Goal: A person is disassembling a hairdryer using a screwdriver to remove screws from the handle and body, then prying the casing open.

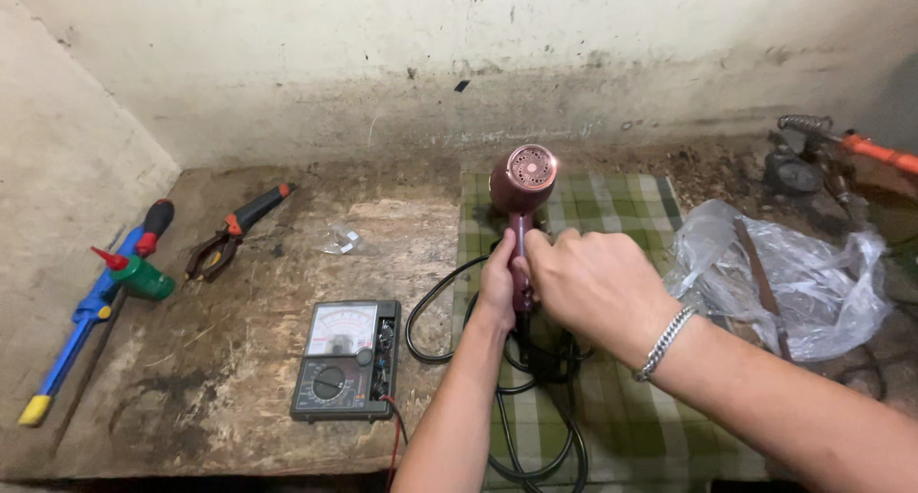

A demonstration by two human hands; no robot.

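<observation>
I see my two arms come in from the bottom. My left hand (497, 283) is wrapped around the handle of a dark red hair dryer (523, 182), so that grip is closed on it. My right hand (593, 283) is also curled on the handle from the other side, touching the left one, and it wears a silver bracelet (666, 340) at the wrist. The hair dryer stands upright on a green checked cloth (631, 416) in the middle of the surface (220, 378). Its black cord (430, 311) loops under my hands.

Just left of my arm lies a black meter (346, 359) with a dial and a red wire. Farther left are a blue stick tool (81, 326) and a small green bottle (143, 278). Beyond those sit pliers (234, 230) with red and black handles. On my right is a crumpled clear plastic bag (794, 273). At the back is a dirty wall (382, 63).
</observation>
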